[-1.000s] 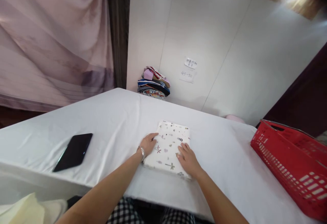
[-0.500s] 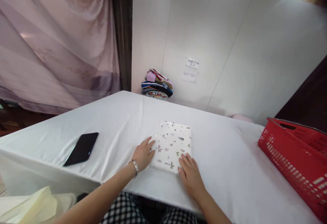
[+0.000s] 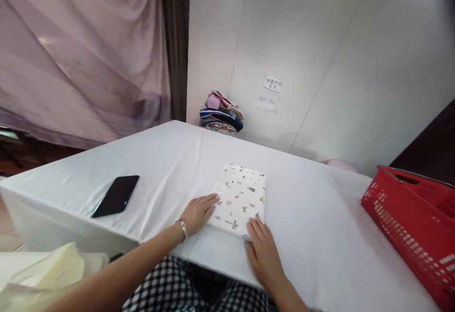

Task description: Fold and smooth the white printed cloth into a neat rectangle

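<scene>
A white folded cloth (image 3: 241,198) printed with small plants and other motifs lies flat on the white-covered table (image 3: 313,217) in front of me. My left hand (image 3: 199,213), with a bracelet at its wrist, rests by the cloth's left edge, fingertips touching it and fingers stretched out. At the near right corner, the fingers of my right hand (image 3: 262,245) lie on the cloth, also stretched out. Neither hand grips anything.
A black phone (image 3: 116,196) lies on the left of the table. On the right stands a red plastic basket (image 3: 401,222). Behind the far edge is a stack of folded clothes (image 3: 222,115) against the wall. Pale yellow material (image 3: 60,269) is at lower left.
The view has shifted slightly. My left hand has slid a little toward the near end of the cloth's left edge. My right hand stays at the near right corner.
</scene>
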Motion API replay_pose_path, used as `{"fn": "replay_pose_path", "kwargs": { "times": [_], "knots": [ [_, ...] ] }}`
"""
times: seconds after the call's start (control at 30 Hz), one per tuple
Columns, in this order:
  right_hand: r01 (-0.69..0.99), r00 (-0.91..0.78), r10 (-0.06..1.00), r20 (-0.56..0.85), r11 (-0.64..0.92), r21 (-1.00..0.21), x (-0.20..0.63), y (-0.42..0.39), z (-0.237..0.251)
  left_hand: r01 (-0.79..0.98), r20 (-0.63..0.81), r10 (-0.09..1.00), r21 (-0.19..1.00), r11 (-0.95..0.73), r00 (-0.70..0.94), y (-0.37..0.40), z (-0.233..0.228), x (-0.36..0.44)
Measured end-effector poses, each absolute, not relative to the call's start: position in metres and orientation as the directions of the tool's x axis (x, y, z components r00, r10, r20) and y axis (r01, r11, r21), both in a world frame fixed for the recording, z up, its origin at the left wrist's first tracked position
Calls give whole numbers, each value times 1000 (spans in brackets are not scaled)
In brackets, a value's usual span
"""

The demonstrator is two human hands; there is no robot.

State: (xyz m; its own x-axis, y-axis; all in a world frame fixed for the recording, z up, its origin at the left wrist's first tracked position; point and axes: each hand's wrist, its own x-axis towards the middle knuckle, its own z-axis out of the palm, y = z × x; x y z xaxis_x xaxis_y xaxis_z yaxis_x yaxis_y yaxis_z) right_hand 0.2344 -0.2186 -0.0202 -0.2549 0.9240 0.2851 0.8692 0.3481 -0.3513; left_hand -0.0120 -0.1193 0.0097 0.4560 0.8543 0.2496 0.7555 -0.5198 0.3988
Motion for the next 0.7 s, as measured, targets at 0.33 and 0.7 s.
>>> {"fn": "replay_pose_path", "kwargs": {
  "times": [0.33,0.7],
  "knots": [
    [466,285,947,151,1,-885,273,-158,-13,845,108,972,480,-236,210,-48,34,12],
    [489,361,925,116,-82,-868,251,-106,-18,889,-25,999,459,-11,25,25,27,49]
  ]
}}
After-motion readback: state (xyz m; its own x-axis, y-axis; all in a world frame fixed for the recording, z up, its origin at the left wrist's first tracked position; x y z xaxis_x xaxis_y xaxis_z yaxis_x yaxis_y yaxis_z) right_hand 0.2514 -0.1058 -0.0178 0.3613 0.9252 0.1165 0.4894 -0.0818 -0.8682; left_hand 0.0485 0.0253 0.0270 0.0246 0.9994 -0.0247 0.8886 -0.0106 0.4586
